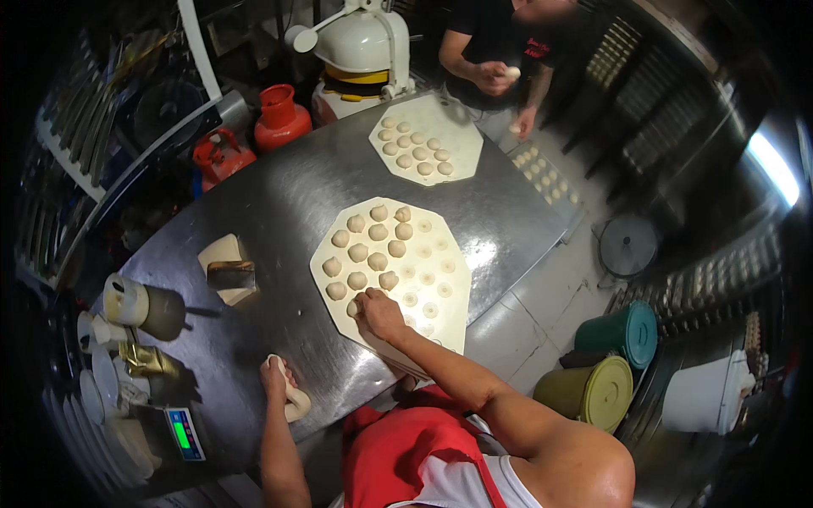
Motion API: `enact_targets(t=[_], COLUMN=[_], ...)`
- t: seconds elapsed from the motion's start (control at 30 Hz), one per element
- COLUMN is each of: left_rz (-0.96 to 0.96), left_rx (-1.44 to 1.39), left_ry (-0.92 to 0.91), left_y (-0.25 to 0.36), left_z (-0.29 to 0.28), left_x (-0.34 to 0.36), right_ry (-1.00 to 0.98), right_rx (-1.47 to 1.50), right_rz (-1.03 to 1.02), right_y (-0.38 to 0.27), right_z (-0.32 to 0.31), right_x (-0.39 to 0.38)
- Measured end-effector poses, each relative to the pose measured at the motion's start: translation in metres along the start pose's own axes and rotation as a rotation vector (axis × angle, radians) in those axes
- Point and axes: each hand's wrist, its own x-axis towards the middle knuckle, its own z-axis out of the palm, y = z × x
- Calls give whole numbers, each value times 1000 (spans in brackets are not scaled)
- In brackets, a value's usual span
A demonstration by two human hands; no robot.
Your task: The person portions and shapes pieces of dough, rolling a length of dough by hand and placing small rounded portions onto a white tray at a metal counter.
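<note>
A cream many-sided board (454,288) lies on the metal table in front of me. Several dough balls (358,253) stand on its left and far parts, while shallow round marks show on its right part. At the board's near left edge, my right hand (379,313) has its fingers closed around a small dough ball (352,308). Off to the left, near the table's front edge, my left hand (276,378) grips a long piece of dough (296,405) that hangs down onto the tabletop.
A dough slab with a metal scraper (230,275) lies left of the board. A lit scale (185,434) and containers (127,300) line the left edge. Across the table, a co-worker holds dough by a second board (466,144). Lidded buckets (608,394) stand at right.
</note>
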Motion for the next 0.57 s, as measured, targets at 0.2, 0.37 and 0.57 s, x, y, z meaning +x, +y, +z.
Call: enact_targets(t=[0.2, 0.37, 0.57], left_rz=[10, 32, -168], left_rx=[-10, 31, -173], left_ry=[-3, -27, -119], left_y=[-6, -16, -20], left_z=[-15, -15, -36], left_x=[-2, 11, 13], right_ry=[142, 261, 46], right_rx=[28, -39, 428], right_rz=[41, 46, 242], right_y=[-18, 29, -31], right_z=[-35, -35, -33], right_x=[-7, -9, -16])
